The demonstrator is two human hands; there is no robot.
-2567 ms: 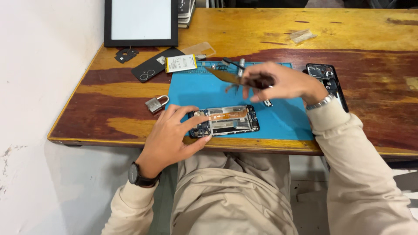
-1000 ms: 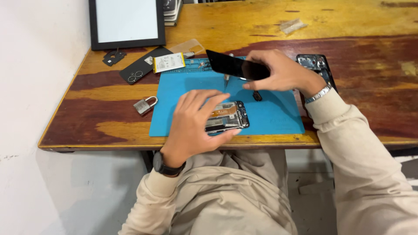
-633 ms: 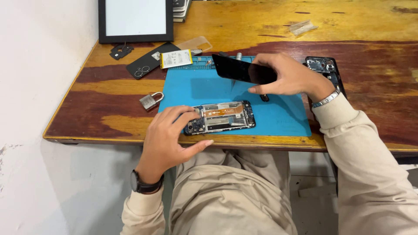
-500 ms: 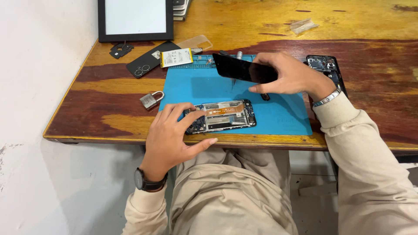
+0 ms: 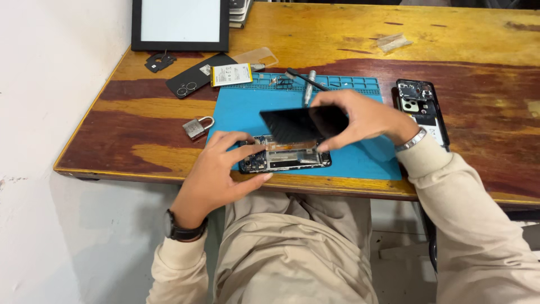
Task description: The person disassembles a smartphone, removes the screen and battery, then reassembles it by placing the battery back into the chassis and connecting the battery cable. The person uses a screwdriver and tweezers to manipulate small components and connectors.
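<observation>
Black screen — above opened phone
</observation>
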